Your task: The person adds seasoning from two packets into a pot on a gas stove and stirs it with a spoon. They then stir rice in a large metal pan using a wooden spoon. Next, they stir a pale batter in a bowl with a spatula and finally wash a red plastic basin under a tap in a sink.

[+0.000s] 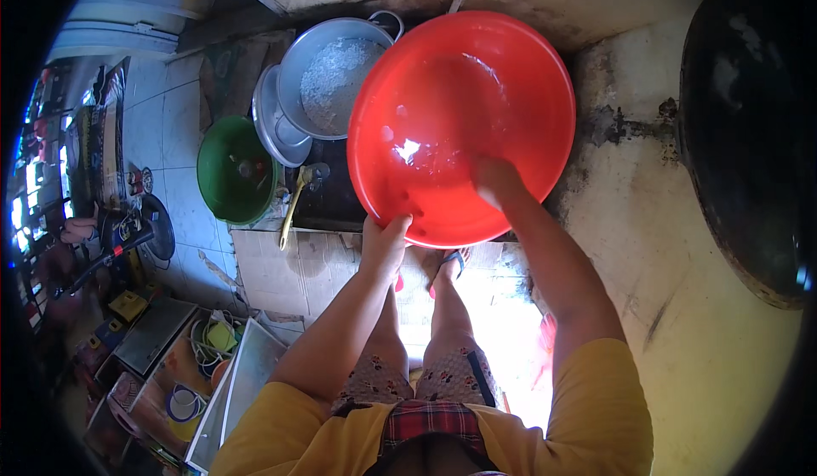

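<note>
My left hand (385, 246) grips the near rim of a large red plastic basin (440, 112), its thumb over the inner side. The basin is tilted, so its inside faces me. Water drops and bright reflections show on its inner wall. My right hand (494, 179) reaches inside, against the lower right of the inner surface; its fingers are blurred, and I cannot see whether they hold anything. Left of the basin stands a two-handled aluminium pot (290, 61) with white grains (338, 77), perhaps rice, on its bottom.
An aluminium lid (268, 118) leans by the pot. Nearby are a green basin (223, 176) and a yellow-handled brush (292, 214). Flattened cardboard (274, 265) covers the floor before my feet. A large dark round pan (740, 125) hangs on the right wall. Crates of household goods (172, 380) stand lower left.
</note>
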Demonstrator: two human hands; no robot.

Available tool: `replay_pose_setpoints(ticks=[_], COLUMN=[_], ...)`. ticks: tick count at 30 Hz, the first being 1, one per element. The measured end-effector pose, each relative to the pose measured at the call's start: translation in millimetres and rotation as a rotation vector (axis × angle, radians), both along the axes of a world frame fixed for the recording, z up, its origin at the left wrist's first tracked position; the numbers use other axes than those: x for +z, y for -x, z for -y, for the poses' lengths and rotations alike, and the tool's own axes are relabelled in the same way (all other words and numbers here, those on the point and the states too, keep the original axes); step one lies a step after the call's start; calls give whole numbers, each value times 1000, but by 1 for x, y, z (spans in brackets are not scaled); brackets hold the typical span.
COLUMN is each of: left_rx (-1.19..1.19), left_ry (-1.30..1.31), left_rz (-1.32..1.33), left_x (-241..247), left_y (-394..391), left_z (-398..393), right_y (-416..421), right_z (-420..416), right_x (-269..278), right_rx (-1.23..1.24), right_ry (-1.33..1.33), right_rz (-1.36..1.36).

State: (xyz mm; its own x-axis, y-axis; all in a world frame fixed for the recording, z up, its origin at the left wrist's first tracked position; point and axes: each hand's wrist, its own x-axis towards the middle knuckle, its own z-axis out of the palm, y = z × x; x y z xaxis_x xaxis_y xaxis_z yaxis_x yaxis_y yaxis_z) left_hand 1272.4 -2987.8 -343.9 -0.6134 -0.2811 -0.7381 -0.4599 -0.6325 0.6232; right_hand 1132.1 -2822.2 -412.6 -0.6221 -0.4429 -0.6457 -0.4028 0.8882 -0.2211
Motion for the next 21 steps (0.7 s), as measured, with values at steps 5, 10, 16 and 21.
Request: replay_pose_setpoints(ticks=[5, 10, 16, 21], left_rx=[98, 26, -61, -70], left_ry=[-41, 7, 136, 23], left_rz=[-20, -92, -32, 76], left_x=[-6, -11, -21, -1], left_y=[1, 38, 31, 36], left_z=[4, -29, 35, 30], right_y=[28, -26, -48, 23], right_z=[-2, 32, 71, -9], right_x=[4, -84, -23, -58], right_rx=[77, -368, -55, 68], right_ry=[140, 421, 646, 202], right_rz=[-655, -282, -39, -545])
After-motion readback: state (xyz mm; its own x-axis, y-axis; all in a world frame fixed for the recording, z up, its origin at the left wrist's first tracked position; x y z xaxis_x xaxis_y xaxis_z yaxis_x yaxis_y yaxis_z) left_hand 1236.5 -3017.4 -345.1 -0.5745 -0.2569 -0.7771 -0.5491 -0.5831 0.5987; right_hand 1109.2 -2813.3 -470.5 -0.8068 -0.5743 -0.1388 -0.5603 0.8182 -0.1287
